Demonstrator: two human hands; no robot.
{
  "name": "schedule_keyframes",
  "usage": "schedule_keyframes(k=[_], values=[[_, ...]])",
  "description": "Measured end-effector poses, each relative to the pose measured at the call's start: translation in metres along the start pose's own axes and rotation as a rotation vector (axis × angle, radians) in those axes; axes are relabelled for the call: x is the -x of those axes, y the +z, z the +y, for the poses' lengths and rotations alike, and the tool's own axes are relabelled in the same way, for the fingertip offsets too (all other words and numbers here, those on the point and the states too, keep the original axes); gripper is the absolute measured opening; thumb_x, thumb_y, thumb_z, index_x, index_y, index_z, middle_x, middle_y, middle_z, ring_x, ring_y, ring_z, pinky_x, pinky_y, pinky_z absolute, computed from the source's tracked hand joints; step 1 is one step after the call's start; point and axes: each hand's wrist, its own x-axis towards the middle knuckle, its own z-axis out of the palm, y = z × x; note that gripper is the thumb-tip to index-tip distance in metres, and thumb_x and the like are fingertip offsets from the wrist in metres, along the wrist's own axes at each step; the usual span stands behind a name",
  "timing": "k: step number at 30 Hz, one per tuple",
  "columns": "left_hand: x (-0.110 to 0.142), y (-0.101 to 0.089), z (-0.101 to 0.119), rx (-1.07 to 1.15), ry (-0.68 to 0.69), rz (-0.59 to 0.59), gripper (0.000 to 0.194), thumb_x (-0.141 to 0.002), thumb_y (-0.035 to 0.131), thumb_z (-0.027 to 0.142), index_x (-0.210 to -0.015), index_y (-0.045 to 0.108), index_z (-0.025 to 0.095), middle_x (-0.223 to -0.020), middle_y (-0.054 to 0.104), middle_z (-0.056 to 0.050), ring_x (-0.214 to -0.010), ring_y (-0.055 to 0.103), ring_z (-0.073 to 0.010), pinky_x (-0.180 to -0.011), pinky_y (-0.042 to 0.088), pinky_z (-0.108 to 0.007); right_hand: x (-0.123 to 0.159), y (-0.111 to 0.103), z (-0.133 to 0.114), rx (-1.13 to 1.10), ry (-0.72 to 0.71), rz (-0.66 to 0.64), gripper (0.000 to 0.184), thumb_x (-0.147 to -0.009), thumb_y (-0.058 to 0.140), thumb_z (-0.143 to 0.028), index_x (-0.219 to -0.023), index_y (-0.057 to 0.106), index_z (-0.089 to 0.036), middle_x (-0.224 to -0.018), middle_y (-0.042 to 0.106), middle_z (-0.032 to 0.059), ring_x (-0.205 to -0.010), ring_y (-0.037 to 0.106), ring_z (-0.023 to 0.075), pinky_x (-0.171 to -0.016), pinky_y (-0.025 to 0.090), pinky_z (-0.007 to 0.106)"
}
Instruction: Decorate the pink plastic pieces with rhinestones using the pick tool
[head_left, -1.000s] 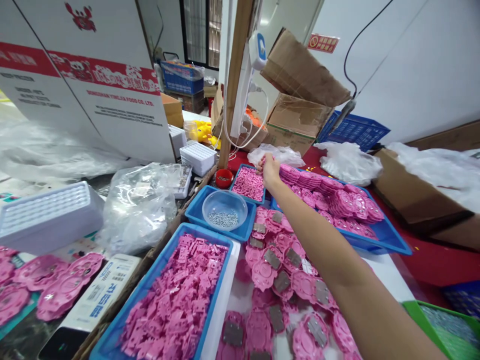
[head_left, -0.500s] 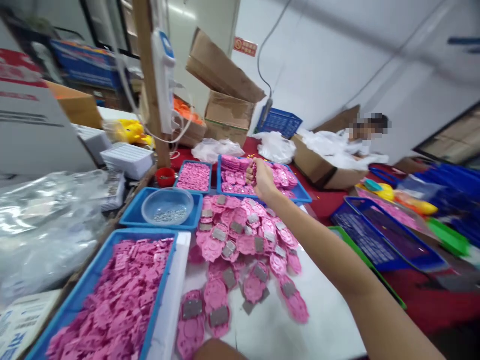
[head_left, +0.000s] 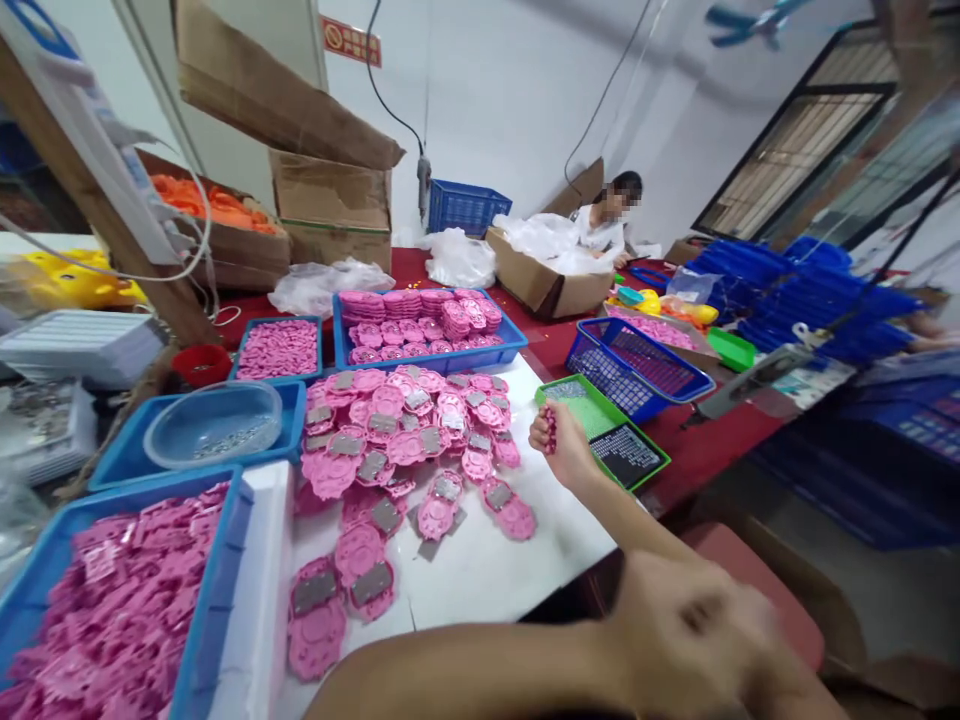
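Observation:
My right hand [head_left: 564, 446] is a fist with small pink plastic parts [head_left: 551, 430] showing between the fingers. It hovers at the right edge of the white worktop [head_left: 517, 575], close to a green tray [head_left: 574, 398] with small metal pieces. My left hand [head_left: 694, 620] reaches across at the lower right, over or against my right forearm; motion blur hides its fingers. Pink plastic casings with metal plates [head_left: 409, 425] lie heaped on the worktop, with a few loose ones, such as a pink casing [head_left: 510, 508], in front.
On the left stand a blue tray of pink parts [head_left: 124, 590] and a clear bowl [head_left: 214, 425] of small metal pieces. Behind the heap, a blue tray [head_left: 499, 350] holds stacked pink casings. A blue basket [head_left: 637, 375] is at right. Another person [head_left: 604, 225] sits at the back.
My right hand has moved from above the blue tray of stacked casings toward the green tray, still closed. My left hand has come into view. The view has swung right.

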Motion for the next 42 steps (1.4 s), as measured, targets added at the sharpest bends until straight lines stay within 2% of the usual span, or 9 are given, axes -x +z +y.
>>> schedule_keyframes(k=[2, 3, 5, 10, 15, 20, 27, 36, 42], values=[[-0.003, -0.011, -0.02, -0.041, -0.007, 0.066, 0.052, -0.1, 0.056, 0.053, -0.058, 0.046, 0.022, -0.059, 0.046, 0.001, -0.059, 0.044, -0.0139, -0.06, 0.042, -0.031, 0.007, -0.012, 0.012, -0.004, -0.01, 0.022, 0.032, -0.078, 0.068, -0.038, -0.067, 0.041, -0.025, -0.05, 0.034, -0.0094, -0.04, 0.028, 0.0064, -0.037, 0.023, 0.021], [-0.004, -0.017, -0.03, -0.075, -0.016, 0.171, 0.054, -0.1, 0.052, 0.054, -0.058, 0.04, 0.022, -0.057, 0.04, 0.003, -0.057, 0.039, -0.0134, -0.059, 0.04, -0.031, 0.009, -0.017, 0.017, -0.002, -0.017, 0.031, 0.033, -0.077, 0.069, -0.039, -0.066, 0.041, -0.025, -0.05, 0.035, -0.0091, -0.04, 0.028, 0.0067, -0.037, 0.023, 0.021], [-0.006, -0.028, -0.047, -0.118, -0.052, 0.272, 0.05, -0.103, 0.043, 0.053, -0.064, 0.039, 0.023, -0.062, 0.041, 0.003, -0.06, 0.041, -0.0143, -0.063, 0.04, -0.032, 0.011, -0.024, 0.026, 0.001, -0.031, 0.045, 0.035, -0.077, 0.07, -0.04, -0.064, 0.041, -0.025, -0.049, 0.037, -0.0083, -0.041, 0.028, 0.0074, -0.037, 0.024, 0.022], [-0.006, -0.041, -0.065, -0.266, 0.02, 0.5, 0.019, -0.102, 0.047, 0.039, -0.103, 0.055, 0.022, -0.107, 0.057, -0.007, -0.104, 0.057, -0.0223, -0.099, 0.047, -0.039, 0.01, -0.036, 0.037, 0.02, -0.042, 0.065, 0.032, -0.079, 0.067, -0.041, -0.063, 0.045, -0.024, -0.048, 0.041, -0.0066, -0.042, 0.033, 0.0083, -0.039, 0.029, 0.023], [-0.02, -0.049, -0.071, -0.378, 0.003, 0.726, 0.03, -0.101, 0.048, 0.037, -0.126, 0.046, 0.021, -0.14, 0.047, -0.016, -0.138, 0.044, -0.028, -0.121, 0.033, -0.049, 0.014, -0.04, 0.038, 0.081, -0.077, 0.084, 0.031, -0.081, 0.062, -0.037, -0.058, 0.048, -0.023, -0.051, 0.048, -0.0038, -0.046, 0.042, 0.0099, -0.043, 0.034, 0.024], [-0.039, -0.055, -0.073, -0.301, -0.055, 0.745, 0.04, -0.106, 0.039, 0.041, -0.14, 0.041, 0.02, -0.152, 0.044, -0.018, -0.145, 0.042, -0.0253, -0.124, 0.032, -0.046, 0.019, -0.039, 0.034, 0.128, -0.154, 0.109, 0.02, -0.078, 0.06, -0.028, -0.06, 0.056, -0.022, -0.058, 0.054, -0.0034, -0.056, 0.048, 0.0112, -0.052, 0.042, 0.023], [-0.065, -0.056, -0.078, -0.257, -0.018, 0.877, 0.039, -0.108, 0.033, 0.041, -0.134, 0.053, 0.02, -0.139, 0.059, -0.015, -0.132, 0.057, -0.0224, -0.116, 0.044, -0.039, 0.014, -0.045, 0.037, 0.164, -0.206, 0.116, 0.016, -0.077, 0.059, -0.017, -0.062, 0.065, -0.021, -0.067, 0.063, -0.002, -0.069, 0.055, 0.0127, -0.066, 0.048, 0.023], [-0.061, -0.057, -0.077, -0.258, -0.009, 0.869, 0.042, -0.109, 0.032, 0.04, -0.136, 0.056, 0.018, -0.141, 0.062, -0.016, -0.134, 0.058, -0.0222, -0.116, 0.045, -0.038, 0.022, -0.044, 0.035, 0.154, -0.244, 0.109, 0.02, -0.078, 0.061, -0.022, -0.059, 0.065, -0.022, -0.068, 0.065, -0.0003, -0.07, 0.056, 0.0137, -0.069, 0.049, 0.025], [-0.06, -0.058, -0.075, -0.265, -0.021, 0.88, 0.044, -0.109, 0.031, 0.041, -0.138, 0.054, 0.018, -0.142, 0.062, -0.016, -0.135, 0.059, -0.0228, -0.116, 0.046, -0.038, 0.02, -0.047, 0.041, 0.147, -0.236, 0.104, 0.012, -0.075, 0.063, -0.028, -0.072, 0.072, -0.021, -0.078, 0.071, 0.0011, -0.078, 0.064, 0.014, -0.079, 0.053, 0.026]])
